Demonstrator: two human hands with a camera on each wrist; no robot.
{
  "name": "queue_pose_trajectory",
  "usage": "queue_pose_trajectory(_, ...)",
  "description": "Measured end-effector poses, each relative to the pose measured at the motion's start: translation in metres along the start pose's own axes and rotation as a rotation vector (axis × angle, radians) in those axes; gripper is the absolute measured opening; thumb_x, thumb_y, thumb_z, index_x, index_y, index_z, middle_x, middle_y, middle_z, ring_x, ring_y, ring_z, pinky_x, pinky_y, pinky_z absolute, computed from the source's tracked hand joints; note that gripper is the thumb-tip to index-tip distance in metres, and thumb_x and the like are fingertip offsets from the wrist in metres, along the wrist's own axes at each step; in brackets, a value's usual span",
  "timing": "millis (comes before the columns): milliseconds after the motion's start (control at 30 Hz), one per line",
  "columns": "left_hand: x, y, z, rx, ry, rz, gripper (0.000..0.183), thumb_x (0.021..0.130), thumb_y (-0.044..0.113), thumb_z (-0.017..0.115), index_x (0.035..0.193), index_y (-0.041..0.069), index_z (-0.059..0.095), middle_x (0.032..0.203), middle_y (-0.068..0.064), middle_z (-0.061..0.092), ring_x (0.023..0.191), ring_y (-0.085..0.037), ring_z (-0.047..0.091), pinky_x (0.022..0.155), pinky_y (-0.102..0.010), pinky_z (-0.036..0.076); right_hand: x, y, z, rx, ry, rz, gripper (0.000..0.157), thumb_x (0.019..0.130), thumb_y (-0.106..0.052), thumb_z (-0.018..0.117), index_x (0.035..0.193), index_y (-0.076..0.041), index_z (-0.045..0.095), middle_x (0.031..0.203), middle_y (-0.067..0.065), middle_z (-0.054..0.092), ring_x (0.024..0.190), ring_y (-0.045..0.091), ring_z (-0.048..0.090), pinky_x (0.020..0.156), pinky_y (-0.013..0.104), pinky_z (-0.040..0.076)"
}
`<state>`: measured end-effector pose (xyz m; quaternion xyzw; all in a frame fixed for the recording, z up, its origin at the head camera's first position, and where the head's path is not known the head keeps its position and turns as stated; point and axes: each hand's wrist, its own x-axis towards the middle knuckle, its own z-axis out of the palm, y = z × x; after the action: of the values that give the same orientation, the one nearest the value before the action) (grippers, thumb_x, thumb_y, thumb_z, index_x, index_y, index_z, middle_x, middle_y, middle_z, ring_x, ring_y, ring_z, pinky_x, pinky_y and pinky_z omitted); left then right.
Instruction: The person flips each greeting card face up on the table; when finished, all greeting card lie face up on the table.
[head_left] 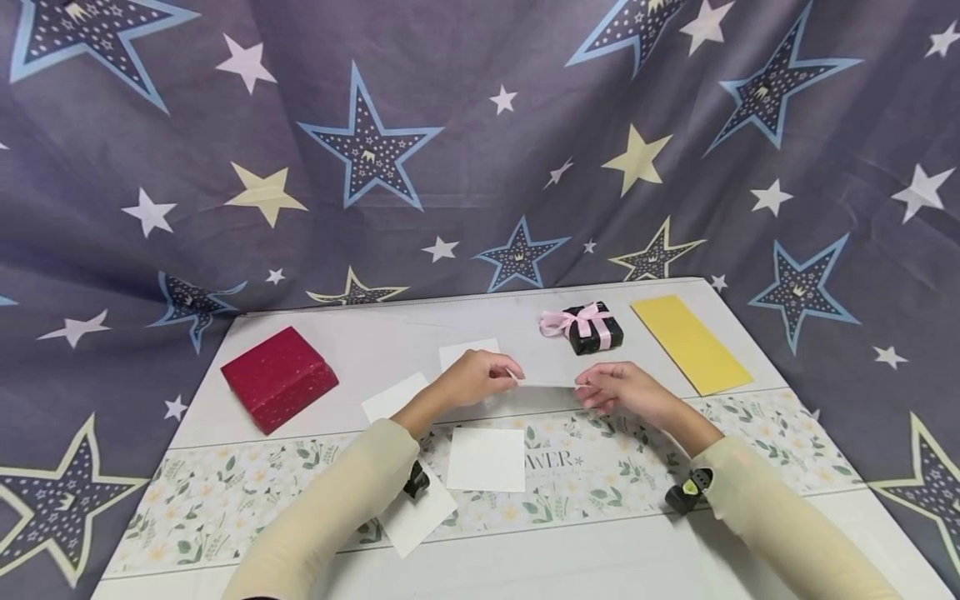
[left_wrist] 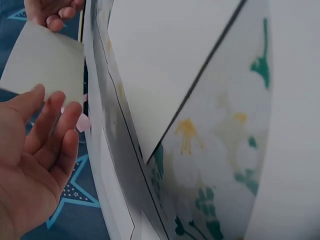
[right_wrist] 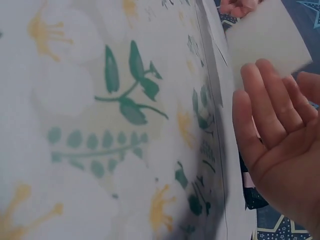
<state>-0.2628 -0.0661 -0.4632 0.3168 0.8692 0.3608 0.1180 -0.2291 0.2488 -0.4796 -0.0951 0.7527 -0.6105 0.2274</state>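
A square sheet of off-white paper [left_wrist: 45, 62] is held up between both hands, seen almost edge-on in the head view. My left hand [head_left: 480, 373] pinches one side of it between thumb and fingers. On the opposite side, my right hand [head_left: 621, 388] pinches it, with the other fingers extended in the right wrist view. Below the hands a white paper square [head_left: 487, 460] lies flat on the floral band of the table. Another white sheet [head_left: 418, 510] lies partly under the left forearm, and further sheets [head_left: 394, 395] lie behind that arm.
A red box [head_left: 279, 379] sits at the back left of the table [head_left: 570, 554]. Behind the right hand is a small black gift box [head_left: 594, 328] with a pink ribbon bow. A yellow rectangular sheet [head_left: 692, 343] lies at the back right. A star-patterned curtain [head_left: 450, 150] hangs behind.
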Motion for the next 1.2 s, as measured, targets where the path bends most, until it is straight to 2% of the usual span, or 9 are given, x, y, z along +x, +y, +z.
queue_pose_trajectory(133, 0.000, 0.001, 0.002, 0.011, -0.017, 0.018, 0.020, 0.102, 0.018, 0.062, 0.117, 0.018, 0.076, 0.109, 0.001, 0.078, 0.088, -0.006, 0.067, 0.075, -0.021, 0.053, -0.001, -0.002, -0.002, -0.086, 0.043, -0.004, 0.032, 0.105, -0.016, 0.054, 0.123, 0.009, 0.061, 0.089, 0.008, 0.072, 0.079, 0.015, 0.071, 0.075, 0.034, 0.060)
queue_pose_trajectory(233, 0.000, 0.003, 0.004, 0.012, -0.026, 0.024, 0.022, 0.103, 0.020, 0.061, 0.119, 0.017, 0.076, 0.112, 0.001, 0.077, 0.089, -0.005, 0.065, 0.078, -0.022, 0.052, 0.001, -0.002, -0.002, -0.189, 0.058, -0.049, 0.031, 0.100, -0.012, 0.062, 0.127, 0.003, 0.061, 0.079, 0.003, 0.066, 0.069, 0.016, 0.063, 0.065, 0.031, 0.056)
queue_pose_trajectory(367, 0.001, 0.007, 0.007, 0.025, -0.045, 0.051, 0.030, 0.099, 0.018, 0.067, 0.129, 0.013, 0.071, 0.104, -0.001, 0.076, 0.085, -0.007, 0.064, 0.076, -0.023, 0.052, 0.001, -0.003, -0.003, -0.318, 0.042, -0.101, 0.053, 0.096, -0.008, 0.066, 0.146, -0.003, 0.049, 0.076, 0.005, 0.065, 0.060, 0.013, 0.054, 0.054, 0.026, 0.044)
queue_pose_trajectory(433, 0.002, 0.009, 0.010, 0.051, -0.057, 0.057, 0.037, 0.097, 0.018, 0.069, 0.133, 0.011, 0.067, 0.100, 0.000, 0.076, 0.083, -0.007, 0.065, 0.077, -0.022, 0.053, 0.000, -0.003, -0.003, -0.386, 0.039, -0.100, 0.061, 0.095, -0.009, 0.068, 0.152, -0.004, 0.044, 0.076, 0.005, 0.066, 0.058, 0.011, 0.052, 0.052, 0.024, 0.041)
queue_pose_trajectory(567, 0.007, 0.011, 0.016, 0.122, -0.070, 0.044, 0.044, 0.096, 0.020, 0.072, 0.138, 0.011, 0.064, 0.099, 0.001, 0.077, 0.082, -0.005, 0.067, 0.079, -0.021, 0.054, 0.000, -0.003, -0.005, -0.516, 0.029, -0.110, 0.066, 0.095, -0.010, 0.069, 0.154, -0.004, 0.040, 0.078, 0.003, 0.067, 0.059, 0.011, 0.052, 0.053, 0.024, 0.043)
queue_pose_trajectory(767, 0.015, 0.015, 0.026, 0.234, -0.084, 0.007, 0.047, 0.096, 0.025, 0.072, 0.140, 0.015, 0.062, 0.097, 0.004, 0.077, 0.077, -0.002, 0.063, 0.075, -0.021, 0.052, 0.003, 0.000, -0.011, -0.685, 0.029, -0.156, 0.064, 0.094, -0.011, 0.070, 0.153, -0.004, 0.043, 0.080, -0.001, 0.065, 0.064, 0.010, 0.053, 0.059, 0.025, 0.046)
queue_pose_trajectory(1000, 0.027, 0.023, 0.038, 0.308, -0.138, -0.047, 0.052, 0.095, 0.030, 0.073, 0.144, 0.019, 0.059, 0.085, 0.013, 0.069, 0.071, -0.001, 0.057, 0.068, -0.020, 0.046, 0.003, 0.002, -0.018, -0.804, 0.031, -0.141, 0.063, 0.093, -0.012, 0.069, 0.151, -0.003, 0.045, 0.079, -0.002, 0.063, 0.066, 0.010, 0.055, 0.063, 0.027, 0.048)
queue_pose_trajectory(1200, 0.034, 0.031, 0.047, 0.348, -0.153, -0.073, 0.056, 0.093, 0.033, 0.075, 0.144, 0.021, 0.058, 0.080, 0.013, 0.065, 0.071, -0.002, 0.056, 0.066, -0.020, 0.045, -0.001, -0.001, -0.024, -0.874, 0.020, -0.114, 0.062, 0.094, -0.014, 0.068, 0.150, -0.002, 0.045, 0.082, -0.001, 0.066, 0.067, 0.010, 0.055, 0.064, 0.028, 0.047)
